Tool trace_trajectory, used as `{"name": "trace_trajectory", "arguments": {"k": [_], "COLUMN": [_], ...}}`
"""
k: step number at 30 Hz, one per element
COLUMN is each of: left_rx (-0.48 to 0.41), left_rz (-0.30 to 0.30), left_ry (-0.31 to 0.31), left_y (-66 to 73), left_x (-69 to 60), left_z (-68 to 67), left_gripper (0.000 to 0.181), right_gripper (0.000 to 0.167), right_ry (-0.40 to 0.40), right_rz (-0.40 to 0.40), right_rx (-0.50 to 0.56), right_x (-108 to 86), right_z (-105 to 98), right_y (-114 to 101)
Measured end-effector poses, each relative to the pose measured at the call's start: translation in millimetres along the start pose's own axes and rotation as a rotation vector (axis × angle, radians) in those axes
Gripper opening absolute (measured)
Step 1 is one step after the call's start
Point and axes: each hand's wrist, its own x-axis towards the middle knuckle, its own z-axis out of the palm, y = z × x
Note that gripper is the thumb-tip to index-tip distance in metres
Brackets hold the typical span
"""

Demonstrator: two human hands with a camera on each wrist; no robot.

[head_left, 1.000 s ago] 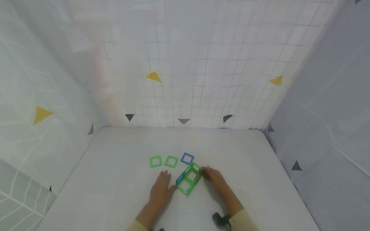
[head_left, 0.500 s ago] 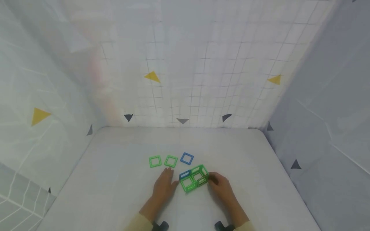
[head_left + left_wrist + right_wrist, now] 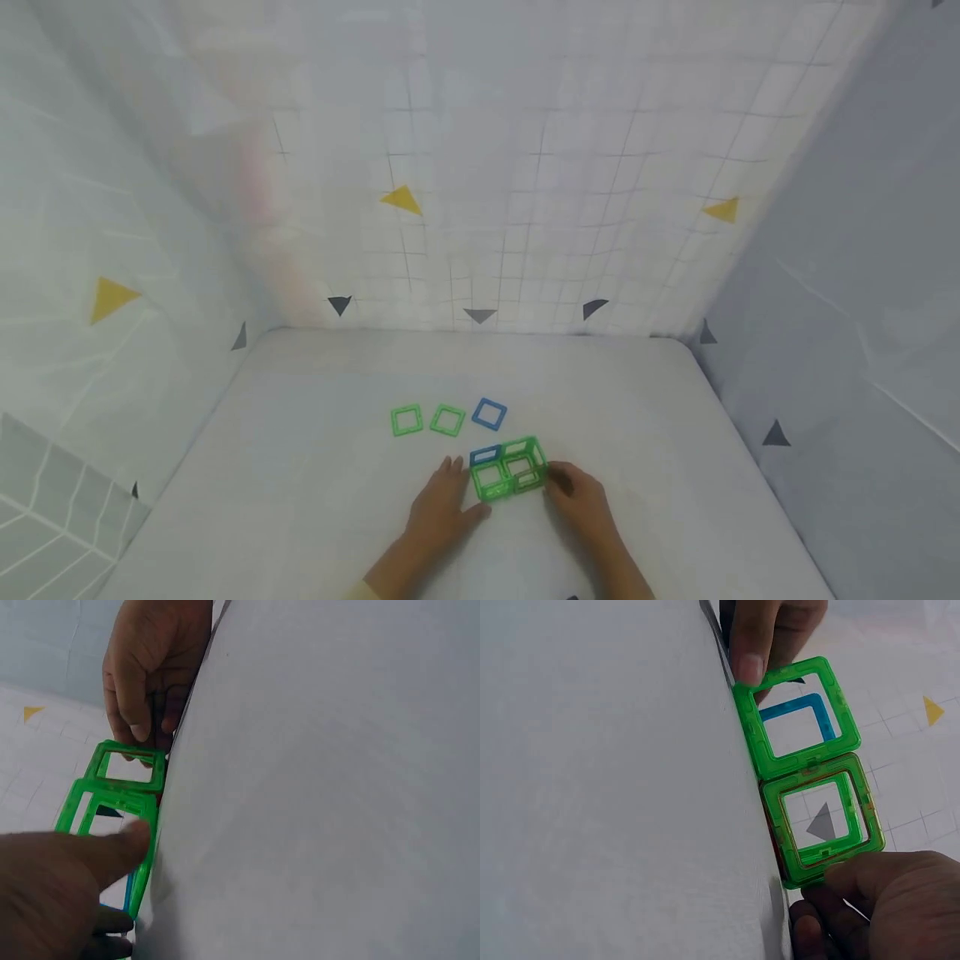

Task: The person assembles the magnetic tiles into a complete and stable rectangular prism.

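A two-cell box of magnetic tiles (image 3: 511, 484), mostly green with one blue tile (image 3: 486, 455) at its back left, stands on the white table. My left hand (image 3: 438, 508) lies at its left end, fingers extended along the side and thumb across the near corner. In the left wrist view that thumb (image 3: 124, 844) overlaps a green tile (image 3: 154, 817). My right hand (image 3: 583, 496) holds the right end; thumb and curled fingers meet at the lower edge of an end tile (image 3: 810, 874) in the right wrist view. Some fingertips are hidden behind the tiles.
Behind the box lie two loose green square tiles, one at the left (image 3: 407, 420) and one beside it (image 3: 447, 420), and a blue square tile (image 3: 489, 414). White sheeting (image 3: 480, 167) with yellow and dark triangles encloses the table (image 3: 315, 375).
The tile box has turned clockwise and shifted right, so its long side now faces me more squarely. My right hand moved right with it; the left hand followed, its thumb coming round the near corner.
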Motion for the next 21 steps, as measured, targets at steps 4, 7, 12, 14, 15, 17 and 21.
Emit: {"name": "trace_trajectory", "arguments": {"k": [4,7,12,14,15,17,21], "left_rx": [0.034,-0.001,0.009,0.023,0.031,0.044,0.028], "left_rz": [0.028,0.035,0.072,0.086,0.087,0.081,0.063], "left_ry": [0.033,0.062,0.111,0.121,0.118,0.113,0.070], "left_y": [1.8,3.8,-0.7,-4.4,-6.5,-9.4,-7.5], "left_x": [6.1,7.0,12.4,16.8,18.8,20.8,15.9], "left_z": [3.1,-0.9,3.5,8.0,10.2,13.0,5.3], "left_gripper": [0.070,0.063,0.052,0.049,0.049,0.049,0.053], "right_gripper": [0.031,0.034,0.038,0.038,0.038,0.037,0.036], "right_ry": [-0.012,-0.035,-0.053,-0.044,-0.042,-0.041,-0.050], "right_rz": [0.033,0.065,0.071,0.061,0.050,0.024,0.003], "right_rx": [0.013,0.038,0.027,0.014,0.013,0.016,0.015], "right_x": [-4.3,-5.8,-6.4,-5.9,-5.6,-5.2,-4.6], "right_z": [0,-1,-1,-2,-2,-2,0], "right_y": [0,0,1,1,2,3,7]}}
